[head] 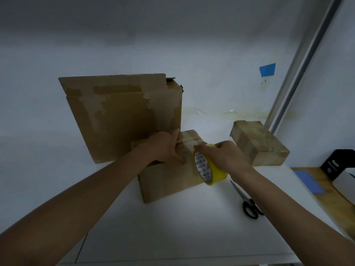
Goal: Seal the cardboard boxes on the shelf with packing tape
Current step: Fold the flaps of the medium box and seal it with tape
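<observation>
A small cardboard box (169, 181) stands in the middle of the white shelf (172, 227). My left hand (163, 148) lies flat on its top, fingers spread, pressing near the flap seam. My right hand (228, 156) grips a yellow roll of packing tape (209, 169) at the box's right edge, and a strip of tape runs from the roll across the top towards my left hand. A tall, worn cardboard box (123, 116) stands behind on the left. A second small box (259, 143), with tape bands on it, sits at the right.
Black-handled scissors (247, 202) lie on the shelf to the right of the box. A metal upright (299, 64) rises at the right. Beyond it is a wooden surface (330, 198) with a blue sheet (307, 181) and black and white containers. Blue tape (267, 69) sticks to the wall.
</observation>
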